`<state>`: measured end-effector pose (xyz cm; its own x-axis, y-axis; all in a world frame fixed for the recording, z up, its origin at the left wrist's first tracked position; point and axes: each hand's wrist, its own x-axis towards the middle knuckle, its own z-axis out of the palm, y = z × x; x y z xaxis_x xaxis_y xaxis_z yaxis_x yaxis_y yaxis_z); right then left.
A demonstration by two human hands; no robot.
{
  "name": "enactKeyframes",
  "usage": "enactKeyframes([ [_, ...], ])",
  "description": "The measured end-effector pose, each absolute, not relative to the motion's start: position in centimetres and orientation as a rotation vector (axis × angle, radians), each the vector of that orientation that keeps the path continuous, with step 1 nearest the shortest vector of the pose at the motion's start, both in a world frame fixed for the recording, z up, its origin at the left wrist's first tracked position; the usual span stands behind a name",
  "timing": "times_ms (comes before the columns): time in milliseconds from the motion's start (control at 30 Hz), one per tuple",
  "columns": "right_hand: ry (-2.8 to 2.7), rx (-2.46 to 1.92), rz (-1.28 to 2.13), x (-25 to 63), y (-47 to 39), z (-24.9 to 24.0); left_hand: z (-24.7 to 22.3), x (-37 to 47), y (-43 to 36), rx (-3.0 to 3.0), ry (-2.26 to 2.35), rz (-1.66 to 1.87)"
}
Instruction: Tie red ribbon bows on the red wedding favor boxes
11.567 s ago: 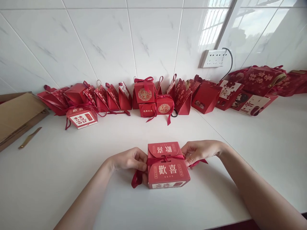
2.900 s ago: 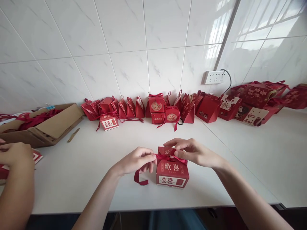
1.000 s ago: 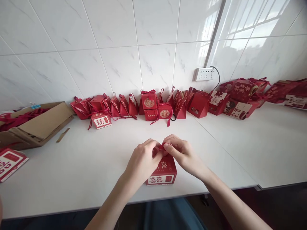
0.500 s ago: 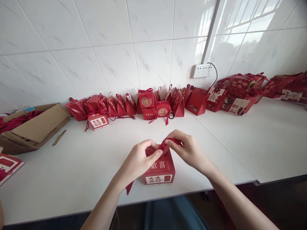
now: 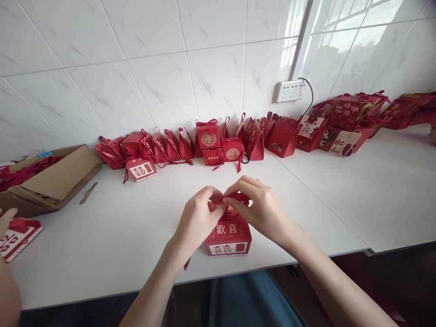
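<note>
A red gift box (image 5: 227, 235) with white and gold characters stands near the table's front edge. Above its top, my left hand (image 5: 200, 213) pinches a dark red ribbon (image 5: 242, 198). My right hand (image 5: 259, 204) grips the same ribbon, its fingertips meeting those of the left over the box. A loose ribbon end hangs down at the box's left side. The exact crossing of the ribbon is hidden behind my fingers.
Red gift boxes (image 5: 207, 136) line the wall, some stacked. At left are an open cardboard carton (image 5: 61, 177) with red ribbons and a narrow brown strip (image 5: 88, 192). Another person's hand (image 5: 5, 222) touches a red box (image 5: 20, 238). A socket strip (image 5: 290, 91) is on the wall.
Both hands have drawn together over the box, and the ribbon between them is bunched closer to the fingertips. At far left, another person's hand has come into view with the box there.
</note>
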<state>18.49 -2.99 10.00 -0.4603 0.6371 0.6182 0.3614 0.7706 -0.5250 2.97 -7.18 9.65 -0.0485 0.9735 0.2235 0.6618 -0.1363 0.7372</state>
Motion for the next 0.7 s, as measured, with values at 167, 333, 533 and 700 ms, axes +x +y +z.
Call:
enactKeyframes([
  [167,-2.221,-0.681,0.281,19.4,-3.5,10.1,9.4,3.1,-7.0,1.969,1.889,1.065],
  [333,-2.261,-0.730,0.256,20.1,-2.8,9.2,10.1,2.4,-7.3,1.776,1.583,0.903],
  [533,-2.214,-0.744,0.123,20.8,-2.3,8.5,9.9,1.7,-7.3,1.769,1.458,0.841],
  [700,-2.199,-0.642,-0.018,22.0,-1.8,9.0,9.2,1.8,-7.0,1.714,1.486,0.886],
])
